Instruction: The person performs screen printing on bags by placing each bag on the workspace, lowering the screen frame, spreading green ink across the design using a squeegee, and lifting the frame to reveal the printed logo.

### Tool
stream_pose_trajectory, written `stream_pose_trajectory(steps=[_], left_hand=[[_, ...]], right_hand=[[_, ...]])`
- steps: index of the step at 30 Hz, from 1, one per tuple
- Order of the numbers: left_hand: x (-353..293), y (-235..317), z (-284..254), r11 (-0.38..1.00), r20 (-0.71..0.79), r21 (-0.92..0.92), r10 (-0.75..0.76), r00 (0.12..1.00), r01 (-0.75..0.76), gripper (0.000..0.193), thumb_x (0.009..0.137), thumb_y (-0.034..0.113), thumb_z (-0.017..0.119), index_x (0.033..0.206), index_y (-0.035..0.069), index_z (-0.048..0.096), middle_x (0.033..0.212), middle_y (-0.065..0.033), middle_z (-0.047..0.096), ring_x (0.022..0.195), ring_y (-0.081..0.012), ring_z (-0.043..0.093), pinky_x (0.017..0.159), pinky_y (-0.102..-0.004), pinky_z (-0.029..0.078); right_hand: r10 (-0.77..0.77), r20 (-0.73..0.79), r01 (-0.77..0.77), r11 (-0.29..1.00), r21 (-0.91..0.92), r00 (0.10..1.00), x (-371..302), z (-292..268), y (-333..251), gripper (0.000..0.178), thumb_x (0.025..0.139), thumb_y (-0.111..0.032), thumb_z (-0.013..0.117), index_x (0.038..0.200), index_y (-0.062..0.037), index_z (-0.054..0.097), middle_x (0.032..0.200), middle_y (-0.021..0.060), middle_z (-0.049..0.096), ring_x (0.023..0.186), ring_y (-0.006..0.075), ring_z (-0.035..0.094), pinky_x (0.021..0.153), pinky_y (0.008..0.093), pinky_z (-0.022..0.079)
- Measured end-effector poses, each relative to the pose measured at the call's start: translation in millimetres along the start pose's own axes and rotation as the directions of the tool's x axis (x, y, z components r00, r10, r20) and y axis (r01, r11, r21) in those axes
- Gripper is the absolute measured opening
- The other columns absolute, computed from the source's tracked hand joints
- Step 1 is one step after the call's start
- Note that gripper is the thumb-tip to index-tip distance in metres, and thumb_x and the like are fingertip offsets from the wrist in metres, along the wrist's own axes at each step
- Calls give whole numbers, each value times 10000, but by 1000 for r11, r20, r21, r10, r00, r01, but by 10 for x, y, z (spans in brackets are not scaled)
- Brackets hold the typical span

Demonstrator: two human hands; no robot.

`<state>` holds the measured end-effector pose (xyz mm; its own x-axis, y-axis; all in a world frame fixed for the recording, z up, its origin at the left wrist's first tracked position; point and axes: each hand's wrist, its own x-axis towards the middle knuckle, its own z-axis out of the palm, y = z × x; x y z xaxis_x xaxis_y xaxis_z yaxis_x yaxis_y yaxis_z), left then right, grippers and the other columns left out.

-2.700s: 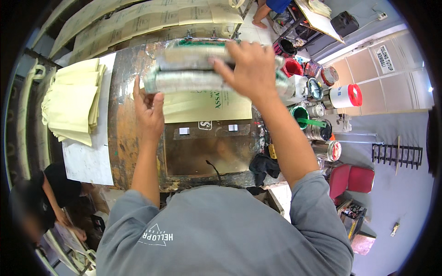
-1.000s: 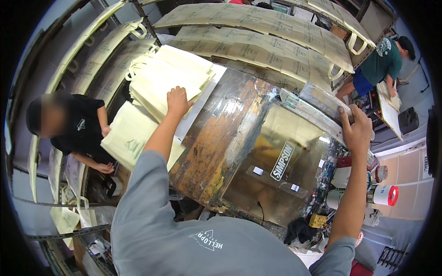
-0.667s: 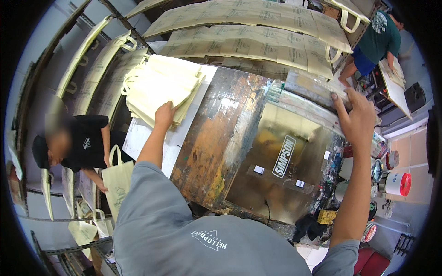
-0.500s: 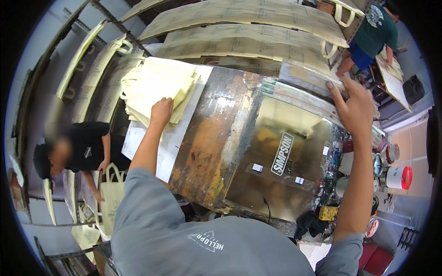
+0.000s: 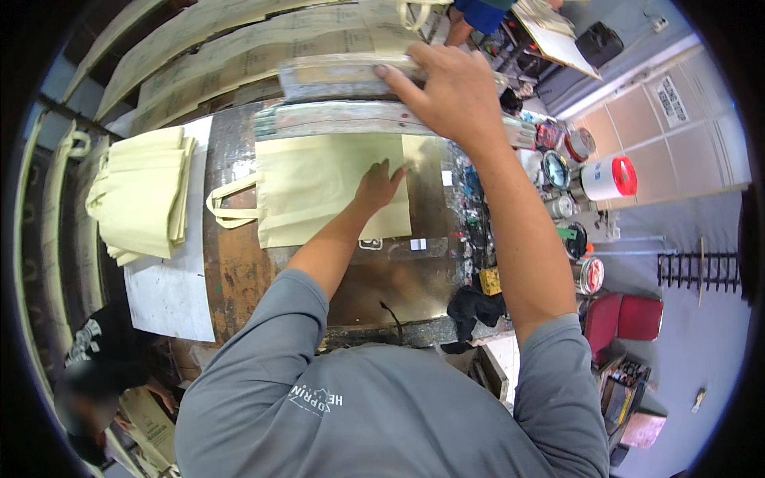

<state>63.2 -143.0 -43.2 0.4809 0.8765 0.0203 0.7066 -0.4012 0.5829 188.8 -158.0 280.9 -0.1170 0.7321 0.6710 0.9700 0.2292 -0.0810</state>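
A pale yellow tote bag point(image 5: 319, 183) lies flat on the dark shiny printing board point(image 5: 374, 287), its handles point(image 5: 231, 205) toward the left. My left hand point(image 5: 381, 187) rests on the bag's right part with fingers stretched and spread. At the board's far side, my right hand point(image 5: 458, 95) grips the edge of a raised screen-printing frame point(image 5: 343, 76), thumb on the near face; its other fingertips are hidden. Several more pale yellow tote bags form a stack point(image 5: 143, 191) on a white sheet point(image 5: 171, 291) to the left.
Racks of laid-out bags point(image 5: 239, 56) line the far and left sides. Paint tubs point(image 5: 610, 177), a yellow sponge point(image 5: 489, 281) and a black cloth point(image 5: 474, 311) are at the right. One person point(image 5: 103, 374) handles a bag at lower left; another point(image 5: 478, 16) stands at the far side.
My left hand has moved right from the stack onto the board, where a tote bag now covers part of the surface. My right hand still holds the frame up. The view has turned right.
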Motion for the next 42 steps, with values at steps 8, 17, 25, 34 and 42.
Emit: stream_pose_trajectory(steps=[8,17,25,34,42], left_hand=[[-1798,-173,-108,902,133,195,364,922,-384,1139,810,890,610,1591,70,487,1689,-217,370,1586,-467,274,1255,-750,37],[-1448,364,264,898,216,172,366,905,-405,1286,757,961,569,1635,36,409,1735,-217,291,1626,-464,173,1258,-759,25],[-1652,387,386,902,173,115,393,903,-415,1288,765,948,581,1643,25,389,1729,-241,282,1629,-459,160,1261,-751,13],[-1715,495,175,945,149,60,311,939,-323,1348,760,960,567,1672,1,314,1755,-290,169,1638,-472,108,1283,-707,-7],[-1623,442,-1520,197,-62,-980,-164,984,-29,1232,893,910,484,1695,20,196,1663,-292,372,1521,-426,410,1273,-576,313]], right_hand=[[23,29,-24,999,30,999,-53,-16,3,508,958,-557,683,876,-56,718,805,158,721,842,361,705,775,494,469],[46,77,-57,989,136,996,20,-132,-60,487,981,-495,661,918,-12,681,857,194,721,881,384,702,834,502,469],[110,195,-130,987,93,975,-32,-132,-97,485,978,-490,665,1122,-35,749,879,174,743,865,348,709,830,489,469],[88,127,-92,995,30,988,-45,-205,-208,448,953,-483,698,909,-37,712,783,169,717,774,382,681,779,485,498],[-12,156,31,992,-119,988,-454,-7,-151,502,967,-575,677,1013,-76,702,921,156,727,922,374,698,819,529,468]])
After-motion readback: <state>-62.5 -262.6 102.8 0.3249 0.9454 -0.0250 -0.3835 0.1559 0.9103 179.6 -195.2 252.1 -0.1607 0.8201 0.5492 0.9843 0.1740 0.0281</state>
